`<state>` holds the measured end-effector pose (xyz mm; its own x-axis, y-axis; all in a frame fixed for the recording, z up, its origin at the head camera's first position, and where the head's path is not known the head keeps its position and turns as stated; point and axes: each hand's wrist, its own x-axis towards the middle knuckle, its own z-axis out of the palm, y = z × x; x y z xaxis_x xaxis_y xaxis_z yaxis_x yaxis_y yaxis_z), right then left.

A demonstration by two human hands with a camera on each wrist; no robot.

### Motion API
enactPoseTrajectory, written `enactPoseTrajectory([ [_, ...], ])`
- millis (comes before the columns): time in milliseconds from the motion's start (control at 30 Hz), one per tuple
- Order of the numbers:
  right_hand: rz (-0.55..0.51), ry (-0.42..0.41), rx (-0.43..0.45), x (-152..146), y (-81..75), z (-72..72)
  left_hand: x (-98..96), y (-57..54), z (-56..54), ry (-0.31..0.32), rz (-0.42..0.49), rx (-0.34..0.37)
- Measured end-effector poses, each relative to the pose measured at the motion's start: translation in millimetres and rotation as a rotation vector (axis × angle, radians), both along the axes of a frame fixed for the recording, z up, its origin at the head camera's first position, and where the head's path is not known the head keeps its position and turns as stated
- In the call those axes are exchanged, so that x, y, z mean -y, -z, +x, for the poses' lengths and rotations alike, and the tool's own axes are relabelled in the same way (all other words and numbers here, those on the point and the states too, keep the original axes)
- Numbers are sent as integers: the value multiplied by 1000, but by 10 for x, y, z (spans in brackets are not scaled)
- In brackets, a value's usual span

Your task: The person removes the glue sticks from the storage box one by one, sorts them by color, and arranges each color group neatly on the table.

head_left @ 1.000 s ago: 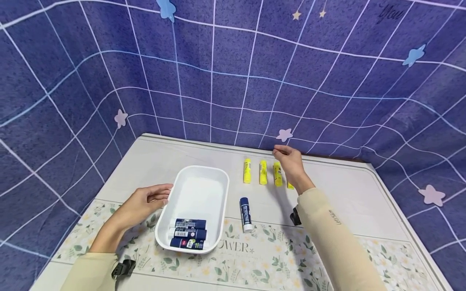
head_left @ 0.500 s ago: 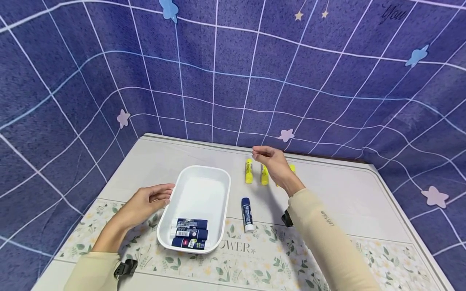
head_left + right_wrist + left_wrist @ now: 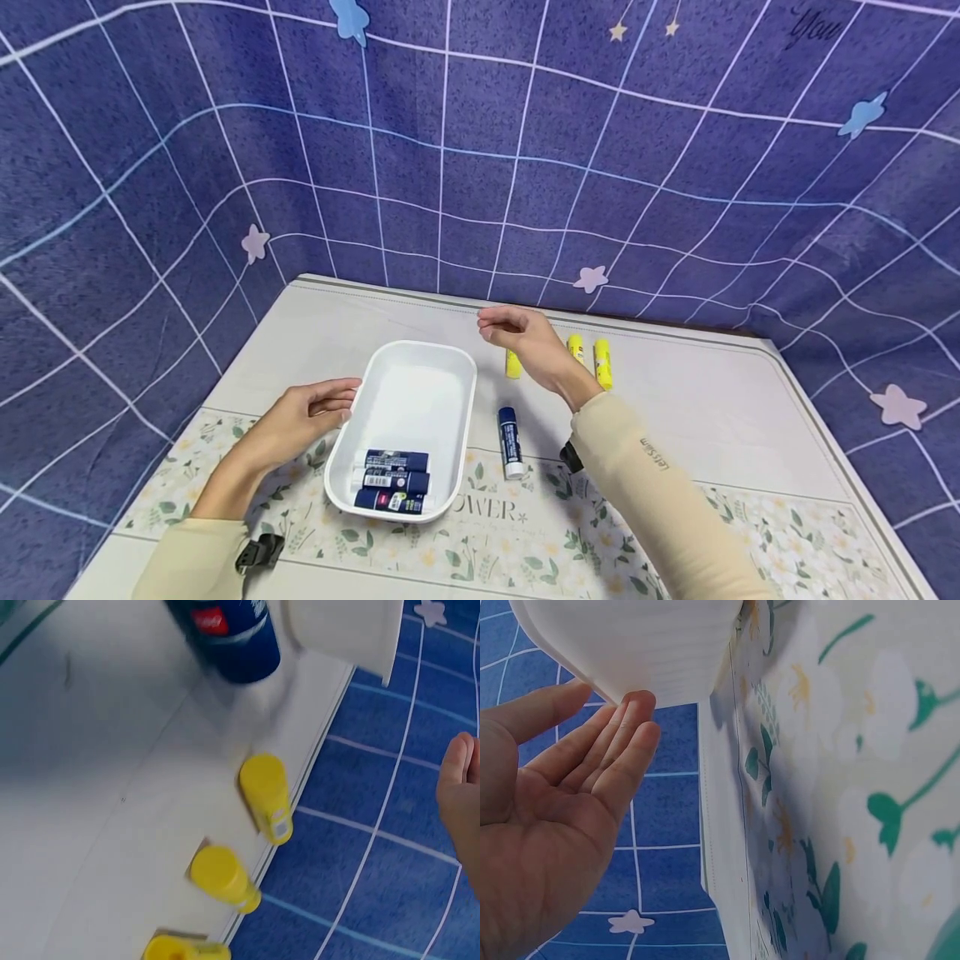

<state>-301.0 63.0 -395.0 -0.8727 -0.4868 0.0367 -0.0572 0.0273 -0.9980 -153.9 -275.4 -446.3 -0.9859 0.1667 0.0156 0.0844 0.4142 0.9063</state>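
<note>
My left hand (image 3: 303, 417) rests its fingertips at the left side of a white plastic tray (image 3: 467, 433); its fingers are extended, not curled round the rim. In the left wrist view, the thumb and fingertips meet the tray's edge (image 3: 630, 667). Inside the tray, at its near end, lie navy glue sticks (image 3: 393, 481). My right hand (image 3: 534, 342) hovers over a row of yellow glue sticks (image 3: 603, 364), fingers fairly straight and nothing visible in them. It hides part of the row. One navy glue stick with a white end (image 3: 510, 442) lies right of the tray.
A light table (image 3: 720, 392) carries a floral printed band across its near part. Behind it and along the sides hangs a blue gridded curtain (image 3: 480, 192) with stars. A dark wrist camera (image 3: 258, 553) is strapped at the left sleeve.
My right hand has moved left along the yellow glue sticks, uncovering those at the right end and covering others. The left hand and the tray stay in place.
</note>
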Motion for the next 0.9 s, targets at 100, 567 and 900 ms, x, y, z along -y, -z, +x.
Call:
enactPoseTrajectory([
  [100, 13, -45, 3, 84, -6, 49, 0, 2, 0, 1, 1, -1],
  [567, 64, -246, 56, 356, 77, 191, -3, 2, 5, 7, 9, -5],
  [900, 172, -409, 10, 516, 115, 277, -11, -1, 0, -5, 7, 0],
])
